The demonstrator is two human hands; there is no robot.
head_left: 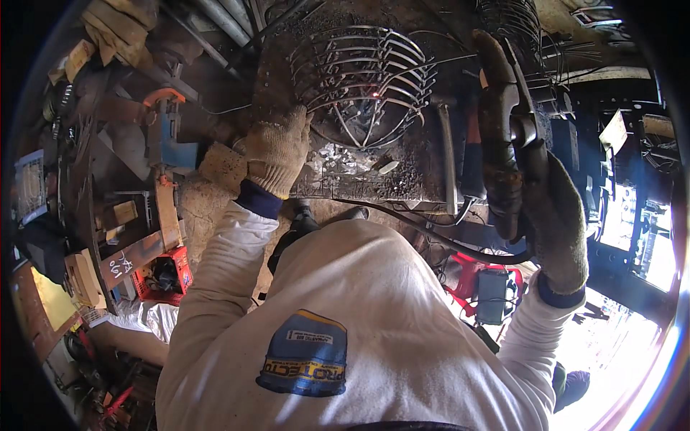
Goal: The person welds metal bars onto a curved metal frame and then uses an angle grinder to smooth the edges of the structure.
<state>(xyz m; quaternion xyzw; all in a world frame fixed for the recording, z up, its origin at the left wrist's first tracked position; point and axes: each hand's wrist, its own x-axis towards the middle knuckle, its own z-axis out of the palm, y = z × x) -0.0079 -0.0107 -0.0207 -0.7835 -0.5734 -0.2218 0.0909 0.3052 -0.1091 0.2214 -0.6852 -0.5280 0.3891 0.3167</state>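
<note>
A curved rack of bent metal rods (359, 61) rests on the dark worktable. My gloved left hand (279, 147) is at its near left corner, fingers closed on the rod ends. In my gloved right hand (560, 223) is a dark, scorched welding electrode holder (503, 136), with its cable trailing from the near end. A thin electrode (431, 66) reaches left from its jaws into the rack. Near the electrode's tip a small red-hot spot (375, 94) glows among the rods, with a little haze around it.
Pale slag-like fragments (341, 165) lie on the worktable (410, 188) nearest me. A metal-handled tool (447, 154) lies right of the rack. An orange and blue clamp (171, 136) stands left; a red crate (164, 276) sits lower. More bent rods (512, 20) are at the far right.
</note>
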